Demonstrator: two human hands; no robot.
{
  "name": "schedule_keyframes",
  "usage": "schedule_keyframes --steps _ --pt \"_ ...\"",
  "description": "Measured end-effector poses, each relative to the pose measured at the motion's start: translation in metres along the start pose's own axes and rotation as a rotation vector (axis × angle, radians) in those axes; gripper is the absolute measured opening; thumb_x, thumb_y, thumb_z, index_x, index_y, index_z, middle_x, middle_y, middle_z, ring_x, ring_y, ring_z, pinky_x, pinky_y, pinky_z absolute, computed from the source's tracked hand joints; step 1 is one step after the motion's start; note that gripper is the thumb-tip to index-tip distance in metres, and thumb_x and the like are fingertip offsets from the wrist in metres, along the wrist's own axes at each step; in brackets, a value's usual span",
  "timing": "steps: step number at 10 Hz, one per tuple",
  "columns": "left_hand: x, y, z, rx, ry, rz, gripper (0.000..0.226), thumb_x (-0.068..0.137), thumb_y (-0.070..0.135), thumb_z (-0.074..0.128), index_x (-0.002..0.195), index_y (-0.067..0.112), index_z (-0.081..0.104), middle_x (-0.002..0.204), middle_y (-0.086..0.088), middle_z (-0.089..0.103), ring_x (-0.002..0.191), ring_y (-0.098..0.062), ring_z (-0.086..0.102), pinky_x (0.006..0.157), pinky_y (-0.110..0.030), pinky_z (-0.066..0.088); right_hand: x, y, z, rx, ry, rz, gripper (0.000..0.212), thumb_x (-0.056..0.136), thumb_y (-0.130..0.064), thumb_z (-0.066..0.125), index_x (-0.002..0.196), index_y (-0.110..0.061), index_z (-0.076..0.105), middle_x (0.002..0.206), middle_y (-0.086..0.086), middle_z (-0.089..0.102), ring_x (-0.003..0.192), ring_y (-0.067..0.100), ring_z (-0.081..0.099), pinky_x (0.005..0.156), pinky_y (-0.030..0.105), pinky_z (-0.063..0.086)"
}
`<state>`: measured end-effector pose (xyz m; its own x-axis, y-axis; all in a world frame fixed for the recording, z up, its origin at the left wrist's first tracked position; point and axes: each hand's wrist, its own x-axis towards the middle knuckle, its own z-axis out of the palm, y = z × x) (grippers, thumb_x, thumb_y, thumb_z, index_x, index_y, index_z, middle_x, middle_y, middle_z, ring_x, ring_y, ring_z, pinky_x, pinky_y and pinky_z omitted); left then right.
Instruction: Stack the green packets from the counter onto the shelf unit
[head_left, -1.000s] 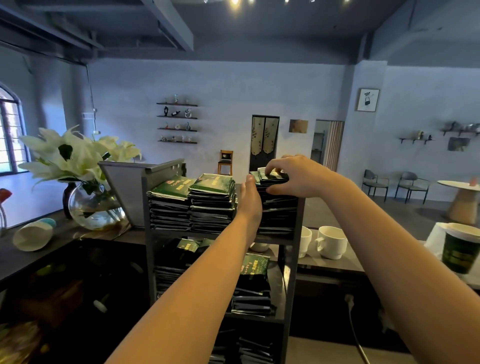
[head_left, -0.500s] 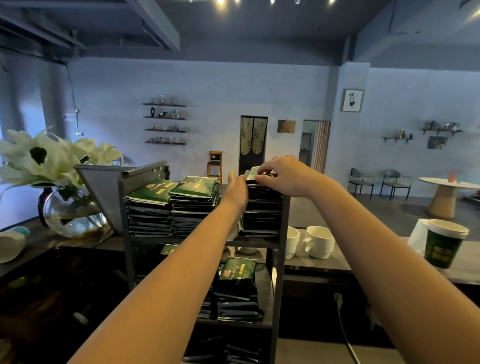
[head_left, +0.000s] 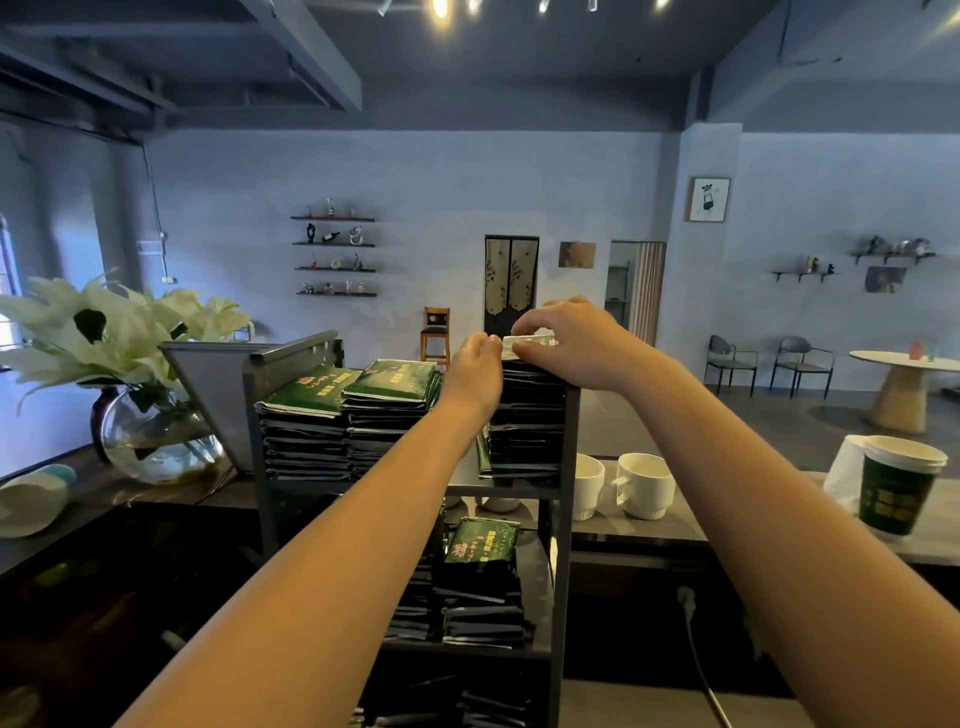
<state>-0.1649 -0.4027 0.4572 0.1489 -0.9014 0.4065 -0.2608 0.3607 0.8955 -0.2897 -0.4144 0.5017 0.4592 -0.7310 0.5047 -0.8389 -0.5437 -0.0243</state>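
1. While it lies atop the rightmost stack (head_left: 527, 415) on the upper level of the shelf unit (head_left: 571, 441), the top green packet (head_left: 527, 343) is pinched by the right hand (head_left: 571, 338), fingers curled over it.
2. Left hand (head_left: 475, 364): curled, touching that packet's left edge; whether it pinches cannot be told.
3. Two more packet stacks (head_left: 353, 410) stand just beside, leftward.

packet stacks (head_left: 311, 402) sit on shelf unit (head_left: 570, 447) | vase (head_left: 156, 449) left of it | mugs (head_left: 644, 486) just right | paper cup (head_left: 896, 491) further right
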Motion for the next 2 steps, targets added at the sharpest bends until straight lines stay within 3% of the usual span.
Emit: schedule_keyframes --steps 1,2 --pt "-0.002 0.004 -0.011 0.084 0.02 0.056 0.03 0.103 0.021 0.031 0.12 0.011 0.054 0.114 -0.005 0.056 0.108 -0.018 0.046 0.087 -0.029 0.036 0.001 -0.007 -0.002 0.013 0.051 -0.055 0.034 0.095 -0.036 0.047 0.123 -0.02 0.059 0.126 0.001 0.059 0.122 0.023 0.045 0.101 0.043 0.039" --pt "-0.012 0.014 -0.036 0.164 0.083 0.126 0.035 0.1 0.018 0.041 0.132 0.007 0.048 0.133 -0.011 0.053 0.122 -0.02 0.049 0.1 -0.031 0.038 0.005 -0.02 -0.004 0.079 0.085 -0.124 0.028 0.094 -0.031 0.051 0.114 -0.016 0.063 0.111 0.003 0.064 0.101 0.019 0.056 0.09 0.044 0.049"
